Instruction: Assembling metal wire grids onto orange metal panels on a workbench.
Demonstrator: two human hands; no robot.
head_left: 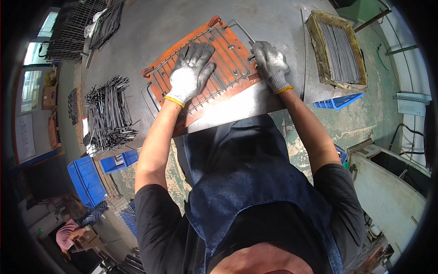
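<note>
On the orange jig plate (228,55), left hand (191,71) lies flat, fingers spread, pressing the wire grid (182,86) into its slots. Right hand (270,64) is closed around the grid's looped end rod (239,28), apparently seating it. Bent-wire pile (107,114) sits left on the worktop (150,27), straight-rod tray (337,50) right, both near.

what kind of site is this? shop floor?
Likely a metal-fabrication workshop making wire racks. Gloved left hand and right hand press a wire grid into an orange jig plate on a steel bench; a pile of bent wire parts and a tray of straight rods sit alongside.
</note>
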